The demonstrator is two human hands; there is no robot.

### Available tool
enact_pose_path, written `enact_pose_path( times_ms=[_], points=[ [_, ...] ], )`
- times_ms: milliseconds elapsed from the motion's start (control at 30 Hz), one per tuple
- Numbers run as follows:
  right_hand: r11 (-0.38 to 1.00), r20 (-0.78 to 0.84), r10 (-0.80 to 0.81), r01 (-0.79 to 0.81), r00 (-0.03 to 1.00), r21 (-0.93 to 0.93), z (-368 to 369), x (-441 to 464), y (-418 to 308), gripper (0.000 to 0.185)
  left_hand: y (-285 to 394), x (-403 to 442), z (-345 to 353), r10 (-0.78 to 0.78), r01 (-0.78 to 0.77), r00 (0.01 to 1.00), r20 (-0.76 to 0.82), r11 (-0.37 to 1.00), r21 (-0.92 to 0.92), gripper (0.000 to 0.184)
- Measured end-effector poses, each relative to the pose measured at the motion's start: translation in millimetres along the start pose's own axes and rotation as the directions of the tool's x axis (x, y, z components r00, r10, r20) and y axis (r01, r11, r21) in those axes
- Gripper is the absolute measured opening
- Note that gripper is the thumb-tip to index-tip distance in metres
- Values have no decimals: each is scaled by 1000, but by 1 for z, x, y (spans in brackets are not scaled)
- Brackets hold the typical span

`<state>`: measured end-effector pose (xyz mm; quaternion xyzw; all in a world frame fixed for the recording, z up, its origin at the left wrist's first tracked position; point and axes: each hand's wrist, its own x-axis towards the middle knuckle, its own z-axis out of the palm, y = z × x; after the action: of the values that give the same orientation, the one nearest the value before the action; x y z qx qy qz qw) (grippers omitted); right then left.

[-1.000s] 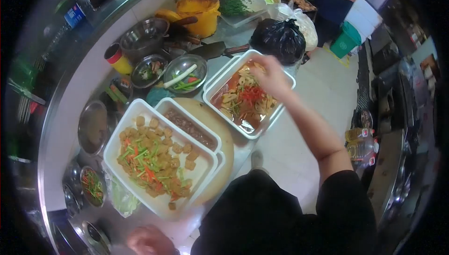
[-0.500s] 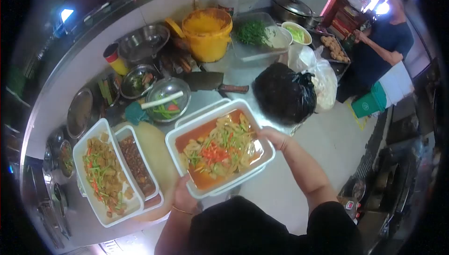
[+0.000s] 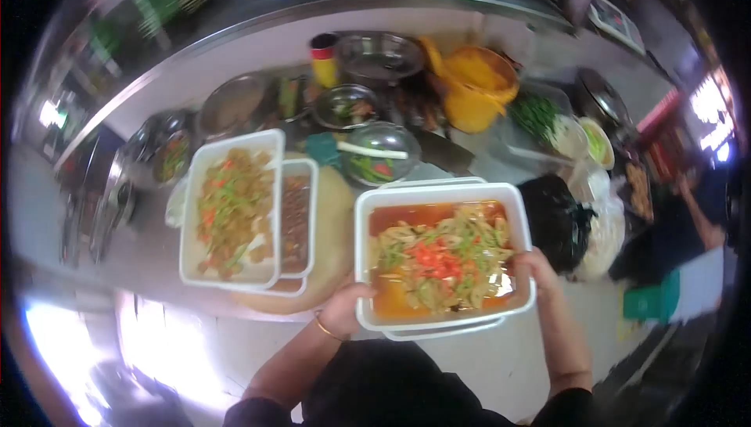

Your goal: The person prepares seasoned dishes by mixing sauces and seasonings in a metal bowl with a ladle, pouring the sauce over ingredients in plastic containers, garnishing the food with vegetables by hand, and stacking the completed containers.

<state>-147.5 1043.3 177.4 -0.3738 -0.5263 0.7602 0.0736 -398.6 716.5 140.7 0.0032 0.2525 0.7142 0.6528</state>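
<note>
Between my hands is a white food tray (image 3: 362,259) with sliced pale food, green pieces and chopped red pepper in orange-red oil. Another white rim shows beneath and behind it, perhaps a second tray stacked under. My left hand (image 3: 348,309) grips the near left corner, a bangle on the wrist. My right hand (image 3: 541,274) holds the right side, thumb over the rim. To the left, a white tray (image 3: 190,247) of tan pieces with green and red bits overlaps a tray of dark minced food (image 3: 295,219). They rest on a round board (image 3: 332,216).
Behind are a cleaver (image 3: 442,151), a steel bowl (image 3: 403,143) with a white leek stalk across it, more steel bowls and a yellow bucket (image 3: 473,110). A black plastic bag (image 3: 551,219) sits at right. Another person (image 3: 688,223) stands beyond, near a green bin (image 3: 649,300).
My view has turned left, so the counter and the other person appear further right. The held tray is still in both hands and now looks squarer to me.
</note>
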Motion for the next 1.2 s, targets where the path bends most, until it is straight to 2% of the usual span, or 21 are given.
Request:
enact_pose_path(
  times_ms=[67,100,167,200,300,400,433,533,567,700,800,867,900,967,1067,1133,1200],
  points=[
    [997,66,-36,41,997,-68,-3,-7,-44,46,9,-14,43,83,-81,996,37,996,-40,58],
    [999,67,-44,44,997,-4,19,-18,-74,47,15,-21,64,120,-116,991,64,991,-63,60],
    [991,55,-47,40,997,126,72,-40,-124,50,29,-31,97,283,-281,951,123,959,-37,66],
    [990,80,-110,103,991,93,49,-28,-108,53,27,-40,90,358,-361,917,178,933,-17,68],
    [989,153,-143,138,978,45,83,-30,-157,55,29,-62,112,469,-471,882,48,879,76,72],
    [987,207,-159,163,965,1,118,-32,-179,56,33,-92,123,551,-555,832,73,826,92,76],
    [983,225,-175,181,959,-6,128,-36,-173,56,25,-118,124,574,-570,818,33,803,174,78],
    [982,295,-160,183,942,-51,159,-25,-191,57,14,-149,143,710,-668,703,-28,674,315,81],
    [982,320,-151,180,935,-63,169,-23,-195,57,6,-155,148,782,-724,623,-18,586,363,85],
    [981,399,-104,160,911,-109,215,-18,-197,59,-21,-216,174,810,-768,569,-141,585,263,91],
    [979,485,-48,137,873,-149,238,-2,-206,60,-45,-212,198,891,-798,411,-194,454,396,94],
    [976,528,-16,127,849,-174,255,1,-204,61,-62,-214,210,899,-795,353,-259,434,423,96],
    [973,534,-28,144,845,-178,270,-22,-181,61,-83,-245,188,908,-810,344,-238,415,414,96],
    [970,573,-7,146,820,-196,279,-16,-185,62,-96,-251,199,927,-810,277,-252,366,458,97],
    [966,627,28,141,778,-218,276,-3,-195,63,-113,-218,218,950,-785,163,-267,289,548,98],
    [962,636,20,158,771,-222,272,-16,-183,64,-138,-225,211,944,-809,177,-280,301,504,98],
    [957,639,39,154,768,-244,280,-16,-190,64,-135,-224,222,935,-830,170,-311,306,465,98]
  ],
)
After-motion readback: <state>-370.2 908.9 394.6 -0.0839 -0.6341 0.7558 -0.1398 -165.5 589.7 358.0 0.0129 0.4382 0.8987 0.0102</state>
